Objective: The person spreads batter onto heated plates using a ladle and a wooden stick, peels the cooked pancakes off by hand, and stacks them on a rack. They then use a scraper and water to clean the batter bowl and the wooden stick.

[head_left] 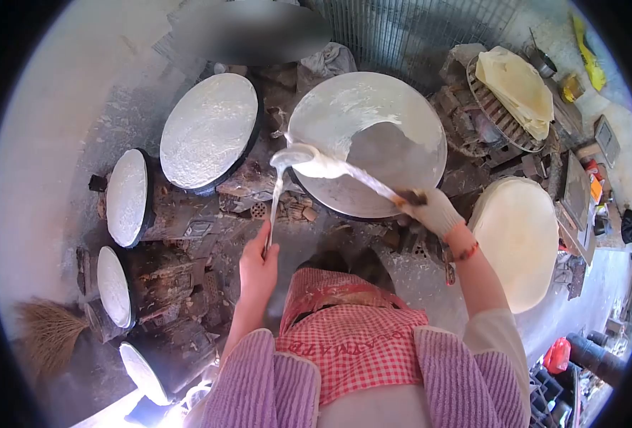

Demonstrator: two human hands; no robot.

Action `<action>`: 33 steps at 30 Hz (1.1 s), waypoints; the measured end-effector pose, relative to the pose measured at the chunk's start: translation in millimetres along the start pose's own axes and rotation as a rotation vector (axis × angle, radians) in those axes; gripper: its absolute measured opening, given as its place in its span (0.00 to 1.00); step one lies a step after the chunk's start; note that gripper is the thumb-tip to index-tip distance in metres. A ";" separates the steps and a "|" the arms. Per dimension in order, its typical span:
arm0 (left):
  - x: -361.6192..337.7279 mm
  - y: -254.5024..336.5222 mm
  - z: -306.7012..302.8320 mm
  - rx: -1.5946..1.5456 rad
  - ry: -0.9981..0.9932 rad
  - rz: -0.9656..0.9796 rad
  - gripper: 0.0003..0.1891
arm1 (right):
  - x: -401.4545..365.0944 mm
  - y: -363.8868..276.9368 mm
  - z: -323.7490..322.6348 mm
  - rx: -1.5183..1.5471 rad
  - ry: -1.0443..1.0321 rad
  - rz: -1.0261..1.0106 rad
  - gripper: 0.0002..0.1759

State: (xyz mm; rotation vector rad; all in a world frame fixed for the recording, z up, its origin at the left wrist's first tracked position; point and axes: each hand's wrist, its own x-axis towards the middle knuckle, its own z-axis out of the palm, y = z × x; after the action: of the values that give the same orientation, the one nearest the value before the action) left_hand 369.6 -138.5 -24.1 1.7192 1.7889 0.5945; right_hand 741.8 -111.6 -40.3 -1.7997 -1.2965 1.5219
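My left hand [259,267] is closed around the handle of a ladle [294,155], whose bowl is coated in pale batter. My right hand [431,211], in a whitish glove, grips the dark end of a batter-covered spreader [376,185]. The spreader's thick white head meets the ladle's bowl, both over the left side of a large round griddle [387,153]. Batter covers the griddle's far and left parts, while a grey patch shows bare toward the near right.
More round griddles [209,132] with pale batter line the left side. To the right lies a stack of thin round pancakes [515,246]; folded sheets [515,89] rest on a slatted round rack [497,118]. A straw broom [48,324] lies at lower left, a red bag [557,355] at lower right.
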 end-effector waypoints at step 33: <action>-97.7 -176.1 -153.7 -1.330 0.177 -0.593 0.18 | -74.0 75.4 161.7 0.799 0.377 0.284 0.19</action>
State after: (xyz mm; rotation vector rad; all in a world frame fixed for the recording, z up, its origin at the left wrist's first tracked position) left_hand 135.9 -236.3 -20.4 0.2374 1.2934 1.2588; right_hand 622.8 -246.3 -110.9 -1.6269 -0.1915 1.4423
